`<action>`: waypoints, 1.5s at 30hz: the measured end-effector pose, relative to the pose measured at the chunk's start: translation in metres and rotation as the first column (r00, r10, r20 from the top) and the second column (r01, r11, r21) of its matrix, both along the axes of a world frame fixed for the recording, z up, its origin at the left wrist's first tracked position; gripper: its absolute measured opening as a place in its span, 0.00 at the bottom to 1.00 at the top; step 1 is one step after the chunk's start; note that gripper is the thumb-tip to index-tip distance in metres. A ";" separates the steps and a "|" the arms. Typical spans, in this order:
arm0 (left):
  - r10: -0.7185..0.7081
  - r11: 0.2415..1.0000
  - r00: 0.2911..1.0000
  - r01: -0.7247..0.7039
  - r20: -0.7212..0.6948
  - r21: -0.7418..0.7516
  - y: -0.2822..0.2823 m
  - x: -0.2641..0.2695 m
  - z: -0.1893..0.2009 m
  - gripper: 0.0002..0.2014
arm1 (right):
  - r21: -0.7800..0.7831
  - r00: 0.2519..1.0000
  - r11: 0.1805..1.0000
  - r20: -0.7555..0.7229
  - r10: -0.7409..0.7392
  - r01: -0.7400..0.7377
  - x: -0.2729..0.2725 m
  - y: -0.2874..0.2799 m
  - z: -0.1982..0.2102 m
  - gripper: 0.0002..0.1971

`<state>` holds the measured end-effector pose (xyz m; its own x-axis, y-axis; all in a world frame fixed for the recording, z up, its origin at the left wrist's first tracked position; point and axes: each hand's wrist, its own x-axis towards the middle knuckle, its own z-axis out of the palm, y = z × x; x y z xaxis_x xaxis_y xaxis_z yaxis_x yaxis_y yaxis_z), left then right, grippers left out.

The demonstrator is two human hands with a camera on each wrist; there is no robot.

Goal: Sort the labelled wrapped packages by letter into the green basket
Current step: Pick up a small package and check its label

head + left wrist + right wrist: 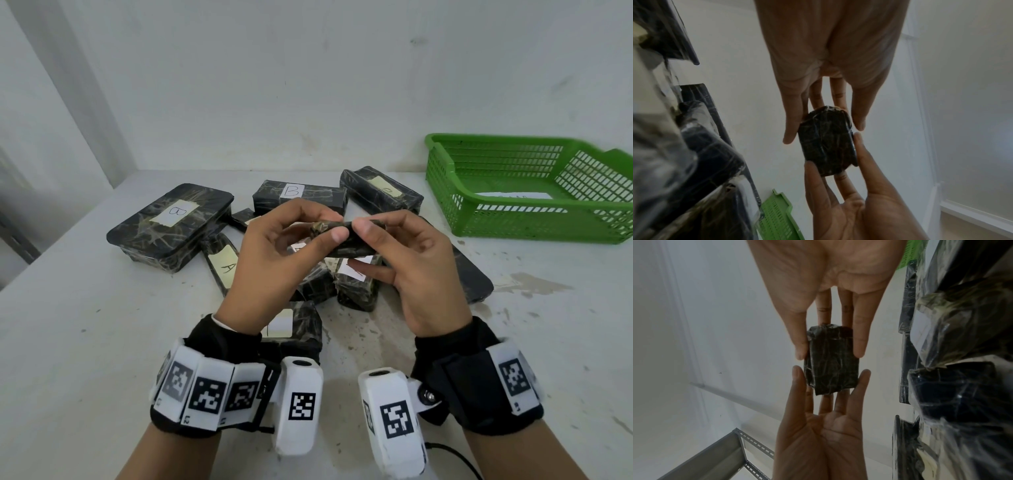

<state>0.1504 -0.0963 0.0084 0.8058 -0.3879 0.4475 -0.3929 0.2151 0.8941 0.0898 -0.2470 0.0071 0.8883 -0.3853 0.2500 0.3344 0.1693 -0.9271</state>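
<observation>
I see both hands — left hand (274, 260), right hand (411, 270) — pinching one small wrapped package (346, 240) at mid-frame, green basket (534, 222) upper right.

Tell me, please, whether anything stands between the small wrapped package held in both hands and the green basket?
Nothing visible does: the small black wrapped package is held above the pile, and the green plastic basket sits apart to the right across bare tabletop.
</observation>
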 end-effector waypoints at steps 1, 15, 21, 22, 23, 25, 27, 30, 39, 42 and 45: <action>-0.010 1.000 1.000 0.010 0.002 -0.005 0.000 0.001 -0.001 0.13 | -0.006 1.000 1.000 0.002 -0.008 0.008 0.000 0.000 0.000 0.12; 0.039 0.998 0.999 -0.038 0.030 -0.045 0.005 0.012 -0.002 0.08 | 0.043 0.996 0.999 0.087 0.015 -0.018 0.003 -0.002 -0.001 0.10; 0.019 0.997 0.999 -0.022 -0.043 -0.068 0.004 0.007 0.000 0.11 | 0.017 0.994 0.999 0.110 0.025 -0.027 0.001 -0.002 -0.001 0.16; -0.005 0.998 0.998 0.001 -0.056 -0.065 0.004 0.006 0.001 0.14 | 0.014 0.993 0.999 0.111 0.030 -0.032 0.001 -0.002 -0.001 0.16; -0.025 0.998 0.998 0.021 -0.064 -0.060 0.005 0.005 0.001 0.18 | 0.003 0.993 0.999 0.110 0.037 -0.038 0.001 -0.002 -0.001 0.17; -0.029 0.999 0.998 0.027 -0.055 -0.038 0.005 0.005 0.001 0.22 | -0.030 0.993 0.998 0.101 0.063 -0.060 0.001 -0.002 -0.002 0.17; -0.017 0.999 0.998 0.015 -0.057 -0.031 0.005 0.005 0.001 0.23 | -0.047 0.991 0.994 0.087 0.098 -0.094 0.002 -0.002 -0.003 0.16; -0.025 0.997 0.995 0.018 -0.101 -0.071 0.005 0.006 0.000 0.20 | -0.056 0.991 0.992 0.058 0.121 -0.117 0.003 0.000 -0.002 0.24; -0.078 0.997 0.986 0.074 -0.146 -0.037 0.003 0.003 0.001 0.19 | -0.034 0.992 0.995 0.088 0.093 -0.091 0.006 0.005 -0.010 0.15; -0.117 0.993 0.978 0.113 -0.176 -0.027 0.003 0.002 0.001 0.21 | -0.028 0.995 0.998 0.079 0.063 -0.061 0.008 0.002 -0.011 0.17; -0.079 0.996 0.977 0.070 -0.198 -0.053 0.000 0.000 0.004 0.22 | -0.055 0.995 0.996 0.065 0.070 -0.066 0.007 0.003 -0.011 0.19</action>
